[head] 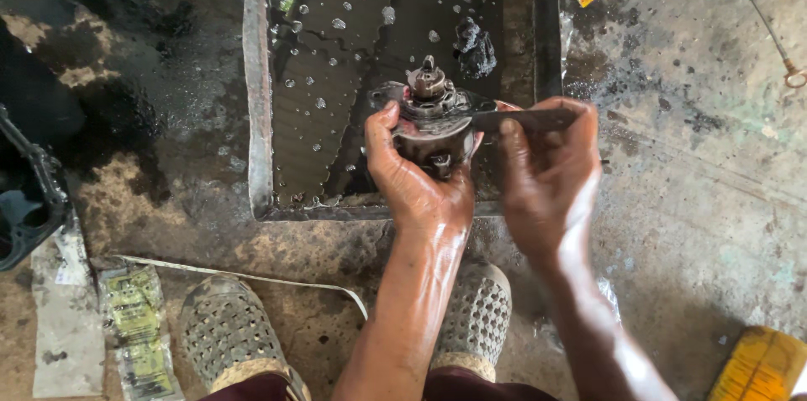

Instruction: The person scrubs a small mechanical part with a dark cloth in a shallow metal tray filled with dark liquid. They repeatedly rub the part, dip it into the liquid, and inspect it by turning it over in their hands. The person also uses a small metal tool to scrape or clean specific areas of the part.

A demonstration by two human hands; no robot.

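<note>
My left hand (412,178) is wrapped closed around a grimy round metal engine part (433,119), holding it just above the near edge of a metal tray (256,98) of dark oily liquid. My right hand (546,174) is closed on a flat dark blade (525,120) (its tip laid against the part's top). My two perforated shoes (227,329) rest on the stained concrete floor (698,182) below.

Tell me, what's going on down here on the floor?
A person is crouched over a metal tray of dark, oily liquid. The left hand grips a greasy metal engine part just above the tray, and the right hand holds a flat metal blade against its side. Both hands are wet and oily. The person's perforated shoes rest on the stained concrete floor.
</note>
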